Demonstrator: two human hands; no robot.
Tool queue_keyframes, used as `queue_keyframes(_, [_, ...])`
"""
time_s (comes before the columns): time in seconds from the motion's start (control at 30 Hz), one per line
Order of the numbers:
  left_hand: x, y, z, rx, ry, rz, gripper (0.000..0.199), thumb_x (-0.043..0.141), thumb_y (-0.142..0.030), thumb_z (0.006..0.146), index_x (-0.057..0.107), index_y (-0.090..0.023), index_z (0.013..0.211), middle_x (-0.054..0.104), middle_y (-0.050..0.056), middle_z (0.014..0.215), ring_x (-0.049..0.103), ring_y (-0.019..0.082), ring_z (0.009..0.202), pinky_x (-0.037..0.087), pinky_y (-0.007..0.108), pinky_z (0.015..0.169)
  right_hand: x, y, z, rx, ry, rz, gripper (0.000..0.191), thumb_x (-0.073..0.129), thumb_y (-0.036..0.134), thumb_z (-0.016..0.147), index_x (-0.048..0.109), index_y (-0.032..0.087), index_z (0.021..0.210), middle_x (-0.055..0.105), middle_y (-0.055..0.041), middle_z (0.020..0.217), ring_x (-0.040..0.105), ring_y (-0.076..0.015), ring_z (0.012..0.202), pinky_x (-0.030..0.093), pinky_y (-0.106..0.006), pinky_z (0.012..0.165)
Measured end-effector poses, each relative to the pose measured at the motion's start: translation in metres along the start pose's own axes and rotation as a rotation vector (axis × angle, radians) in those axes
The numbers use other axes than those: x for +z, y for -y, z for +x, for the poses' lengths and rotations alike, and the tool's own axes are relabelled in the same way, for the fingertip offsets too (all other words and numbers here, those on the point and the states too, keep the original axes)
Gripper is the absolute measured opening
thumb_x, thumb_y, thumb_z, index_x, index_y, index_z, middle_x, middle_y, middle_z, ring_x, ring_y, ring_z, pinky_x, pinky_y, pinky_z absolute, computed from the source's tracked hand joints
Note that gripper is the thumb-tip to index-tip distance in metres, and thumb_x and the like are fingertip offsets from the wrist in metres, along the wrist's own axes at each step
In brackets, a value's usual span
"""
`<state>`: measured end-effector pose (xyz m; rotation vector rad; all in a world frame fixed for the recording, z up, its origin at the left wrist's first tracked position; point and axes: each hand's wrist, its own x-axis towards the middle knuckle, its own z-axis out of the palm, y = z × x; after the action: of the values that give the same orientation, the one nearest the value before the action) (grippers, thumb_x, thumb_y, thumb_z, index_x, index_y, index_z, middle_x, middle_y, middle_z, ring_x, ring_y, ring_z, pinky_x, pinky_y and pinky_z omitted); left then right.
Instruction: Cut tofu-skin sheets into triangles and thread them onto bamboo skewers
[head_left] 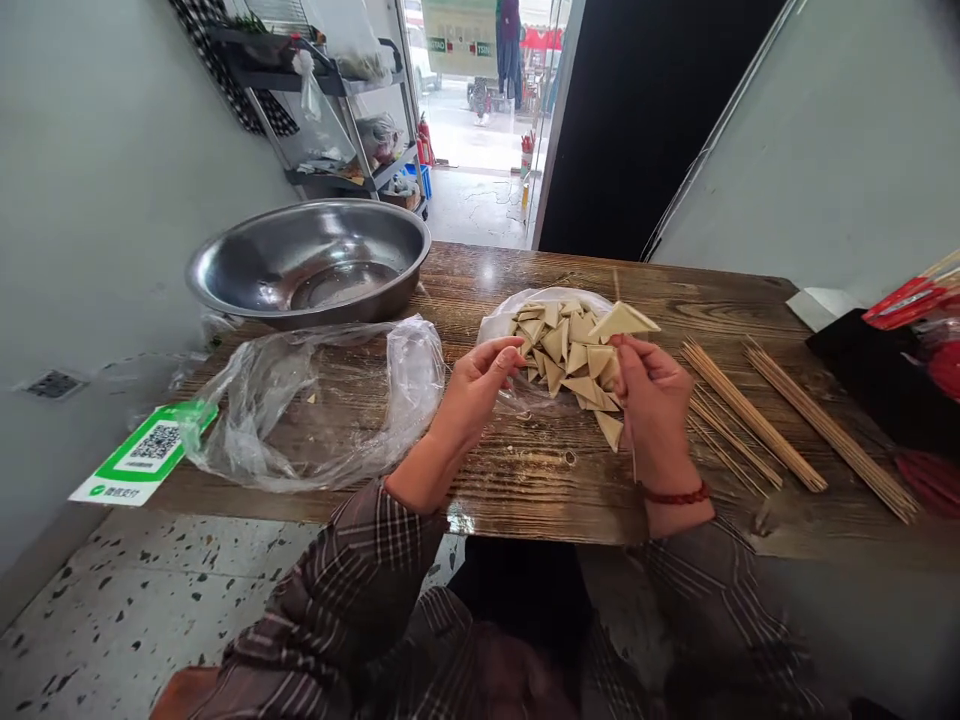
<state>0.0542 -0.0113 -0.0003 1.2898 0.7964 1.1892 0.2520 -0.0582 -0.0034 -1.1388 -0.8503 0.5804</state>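
Observation:
Pale tan triangular pieces (566, 345) lie heaped on a white plastic bag (495, 325) at the middle of the wooden table. My right hand (654, 385), with a dark red bracelet at the wrist, is closed on a thin skewer (616, 285); a tan triangle (626, 320) is on it just above the fingers. At the heap's left edge, my left hand (484, 380) has its thumb and forefinger pressed together; whatever is between them is too small to make out. Bundles of thin wooden skewers (754, 415) lie to the right of my right hand.
A large metal basin (311, 260) stands at the back left, with a crumpled clear plastic bag (259, 430) in front. A green QR card (146, 455) lies at the left edge. More skewers (832, 430) and a black box (855, 360) are at right. Beyond stands a shelf cart (345, 85).

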Motion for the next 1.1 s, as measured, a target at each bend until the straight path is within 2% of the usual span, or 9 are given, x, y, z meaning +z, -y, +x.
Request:
queue_keyframes(0.07, [0.001,0.004,0.004,0.016,0.002,0.066,0.04,0.067,-0.049,0.084,0.073,-0.017,0.106,0.069,0.005,0.086,0.057,0.012,0.073,0.042,0.023,0.062,-0.003,-0.001,0.009,0.021,-0.092,0.094,0.028,0.074,0.04,0.074,0.073,0.017,0.09,0.074,-0.0044,0.093,0.041,-0.0024,0.044,0.029,-0.018,0.037])
queue_keyframes(0.13, [0.006,0.006,0.008,0.034,0.012,0.171,0.038,0.065,-0.047,0.085,0.072,-0.016,0.105,0.07,0.005,0.085,0.058,0.013,0.072,0.042,0.024,0.062,-0.004,-0.001,0.015,0.045,-0.125,0.14,0.029,0.075,0.04,0.07,0.072,0.017,0.087,0.074,-0.0049,0.095,0.041,-0.0016,0.043,0.027,-0.018,0.036])
queue_keyframes(0.37, [0.037,0.01,0.027,0.184,0.166,0.825,0.019,0.062,-0.026,0.086,0.074,-0.014,0.093,0.07,0.007,0.085,0.055,0.015,0.071,0.04,0.028,0.067,-0.003,-0.002,0.019,0.038,-0.126,0.145,0.032,0.072,0.042,0.071,0.071,0.015,0.088,0.061,0.0044,0.059,0.039,-0.0043,0.041,0.025,-0.019,0.038])
queue_keyframes(0.5, [0.049,0.019,0.035,0.133,0.152,1.009,0.023,0.062,-0.036,0.088,0.073,-0.016,0.082,0.066,0.006,0.078,0.055,0.018,0.071,0.038,0.03,0.066,-0.003,-0.005,0.018,0.022,-0.044,0.103,0.035,0.069,0.045,0.076,0.071,0.014,0.093,0.05,0.0078,0.049,0.039,-0.0064,0.041,0.027,-0.021,0.041])
queue_keyframes(0.63, [0.059,0.029,0.043,0.108,0.098,0.984,0.031,0.061,-0.043,0.088,0.068,-0.017,0.073,0.062,0.004,0.071,0.055,0.017,0.071,0.036,0.028,0.065,-0.003,-0.007,0.017,-0.018,-0.012,0.042,0.038,0.068,0.047,0.079,0.071,0.013,0.098,0.052,0.0072,0.053,0.041,-0.0071,0.044,0.031,-0.022,0.044])
queue_keyframes(0.77, [0.068,0.038,0.05,0.073,0.017,0.846,0.022,0.068,-0.035,0.082,0.067,-0.014,0.091,0.063,0.002,0.072,0.056,0.016,0.068,0.037,0.028,0.066,-0.003,-0.007,0.017,-0.038,0.0,-0.022,0.039,0.064,0.048,0.082,0.072,0.013,0.096,0.051,0.0067,0.053,0.04,-0.0074,0.044,0.031,-0.022,0.045])
queue_keyframes(0.87, [0.072,0.042,0.051,0.045,0.004,0.76,0.029,0.072,-0.027,0.077,0.065,-0.013,0.102,0.063,0.0,0.071,0.058,0.016,0.068,0.04,0.028,0.069,-0.004,-0.007,0.018,-0.048,0.003,-0.065,0.041,0.063,0.05,0.084,0.072,0.012,0.095,0.05,0.0067,0.051,0.04,-0.0076,0.045,0.033,-0.022,0.046])
queue_keyframes(0.97, [0.073,0.044,0.048,0.007,-0.01,0.704,0.034,0.073,-0.029,0.075,0.063,-0.013,0.104,0.063,0.0,0.071,0.059,0.016,0.068,0.042,0.028,0.068,-0.004,-0.008,0.017,-0.049,-0.003,-0.092,0.041,0.063,0.05,0.084,0.073,0.012,0.096,0.049,0.0068,0.05,0.041,-0.0078,0.045,0.033,-0.022,0.046])
queue_keyframes(1.1, [0.075,0.042,0.043,0.02,0.02,0.77,0.045,0.072,-0.032,0.077,0.059,-0.011,0.115,0.062,0.001,0.072,0.059,0.018,0.07,0.043,0.03,0.07,-0.005,-0.01,0.017,-0.043,-0.005,-0.098,0.041,0.063,0.051,0.084,0.073,0.013,0.095,0.049,0.0065,0.051,0.041,-0.0083,0.045,0.034,-0.022,0.046])
